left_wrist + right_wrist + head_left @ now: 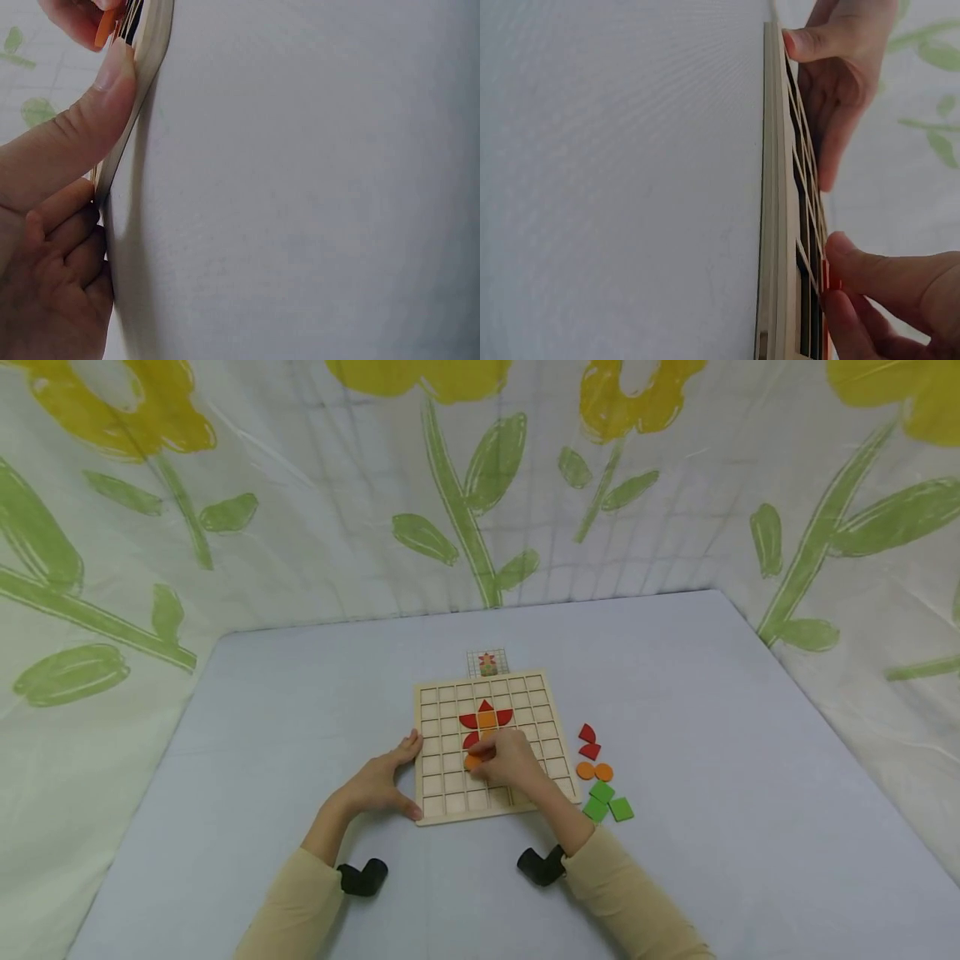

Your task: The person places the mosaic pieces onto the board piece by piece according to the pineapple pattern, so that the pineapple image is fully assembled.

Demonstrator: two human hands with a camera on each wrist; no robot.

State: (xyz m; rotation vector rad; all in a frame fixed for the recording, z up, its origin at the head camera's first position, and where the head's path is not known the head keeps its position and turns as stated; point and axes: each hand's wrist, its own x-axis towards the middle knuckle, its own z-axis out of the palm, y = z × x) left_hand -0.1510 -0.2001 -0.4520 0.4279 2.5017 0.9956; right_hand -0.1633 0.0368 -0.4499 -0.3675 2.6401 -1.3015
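Observation:
A square wooden grid board (435,785) lies on the table, with red and orange pieces set in its middle cells. My right hand (513,760) is over the board and pinches an orange disc (472,762) between thumb and fingertips, close over a cell. Red quarter-round pieces (504,717), a red triangle (485,706) and an orange square (487,719) show above it; my hand hides other cells. At the board's left side, my left hand (378,783) rests its fingertips on the edge, its thumb (112,82) at the near corner.
Right of the board lie two red quarter-rounds (588,742), two orange discs (595,771) and three green squares (607,802). A small pattern card (487,663) sits just behind the board. A flower-printed curtain (300,527) hangs behind the table (712,710).

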